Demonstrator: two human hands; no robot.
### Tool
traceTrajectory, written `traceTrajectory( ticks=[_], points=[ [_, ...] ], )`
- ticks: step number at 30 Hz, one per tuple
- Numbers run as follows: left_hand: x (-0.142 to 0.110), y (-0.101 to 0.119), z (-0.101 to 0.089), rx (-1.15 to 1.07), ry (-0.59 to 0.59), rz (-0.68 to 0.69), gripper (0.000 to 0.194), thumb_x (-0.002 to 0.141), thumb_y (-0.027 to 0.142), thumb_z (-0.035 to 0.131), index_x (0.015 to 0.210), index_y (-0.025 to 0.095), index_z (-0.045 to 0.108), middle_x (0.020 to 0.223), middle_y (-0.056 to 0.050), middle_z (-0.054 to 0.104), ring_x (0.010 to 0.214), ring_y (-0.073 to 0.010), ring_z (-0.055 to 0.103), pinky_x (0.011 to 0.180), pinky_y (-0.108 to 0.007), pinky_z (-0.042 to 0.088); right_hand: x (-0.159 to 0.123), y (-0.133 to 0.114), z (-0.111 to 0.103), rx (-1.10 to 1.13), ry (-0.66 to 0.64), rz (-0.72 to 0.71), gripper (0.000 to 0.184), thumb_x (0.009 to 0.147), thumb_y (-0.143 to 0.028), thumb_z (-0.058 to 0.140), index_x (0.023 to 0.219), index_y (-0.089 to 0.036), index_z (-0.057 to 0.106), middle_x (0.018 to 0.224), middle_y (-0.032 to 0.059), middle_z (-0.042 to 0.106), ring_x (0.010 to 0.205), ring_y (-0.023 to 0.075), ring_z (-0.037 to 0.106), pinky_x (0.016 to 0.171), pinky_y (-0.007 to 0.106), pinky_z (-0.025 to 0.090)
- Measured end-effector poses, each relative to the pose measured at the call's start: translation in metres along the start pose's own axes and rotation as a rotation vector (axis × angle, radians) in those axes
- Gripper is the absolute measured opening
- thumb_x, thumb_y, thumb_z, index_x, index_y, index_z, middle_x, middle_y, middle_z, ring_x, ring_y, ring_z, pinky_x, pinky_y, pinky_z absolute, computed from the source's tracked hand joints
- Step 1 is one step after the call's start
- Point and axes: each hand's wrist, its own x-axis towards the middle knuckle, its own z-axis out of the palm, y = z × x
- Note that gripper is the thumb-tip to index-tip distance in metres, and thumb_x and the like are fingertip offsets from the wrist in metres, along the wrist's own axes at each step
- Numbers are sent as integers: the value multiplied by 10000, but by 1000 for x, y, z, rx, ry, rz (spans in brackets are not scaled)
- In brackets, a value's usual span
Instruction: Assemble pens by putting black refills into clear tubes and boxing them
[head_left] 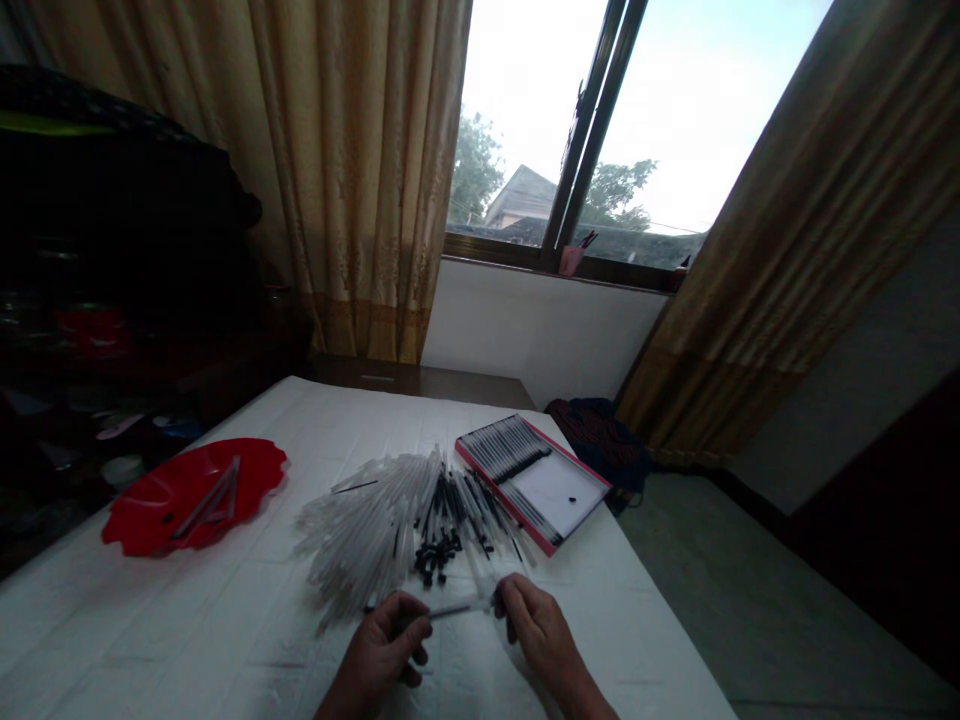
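Observation:
My left hand (384, 645) and my right hand (534, 625) are near the table's front edge, both with fingers closed on the ends of one clear pen (454, 608) held level between them. Just beyond them lies a pile of clear pen barrels (367, 525), with black refills (461, 510) and small black caps (437, 555) to its right.
A red-rimmed flat box (551, 490) with rows of pens stands at the right of the white table (225, 620). A red wavy plate (176, 495) holding a few pens sits at the left. Curtains, a window and dark furniture lie behind; floor drops off at the right.

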Motion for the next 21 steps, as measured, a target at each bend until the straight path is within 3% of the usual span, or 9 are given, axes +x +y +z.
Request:
traceTrajectory(
  ticks=[3,9,16,21],
  points=[
    [0,1,0,-10,4,-4,404,545,503,763,718,189,576,554,62,558,479,-109,553,356,-182,417,-3,0,-2,116,6,-36,345,837,-528,481,836,-189,548,682,-15,516,572,131,514,503,211,422],
    [-1,0,-1,-13,-11,-10,401,548,499,764,715,189,574,561,62,561,482,-106,554,357,-179,419,-4,-1,-1,60,14,-35,253,844,-420,490,746,-190,533,614,-39,462,544,120,487,485,202,402],
    [-4,4,1,-14,-12,-13,401,536,492,777,706,191,574,548,64,557,492,-113,568,357,-174,418,1,-4,1,-131,32,12,398,875,-465,397,576,-207,446,511,-28,475,492,123,476,500,224,356],
    [-3,4,1,-28,-12,-4,409,543,511,769,705,190,574,553,63,553,486,-107,560,358,-176,424,3,0,4,-136,35,66,489,867,-547,355,502,-223,388,443,-35,426,443,120,448,472,226,338]
  ],
)
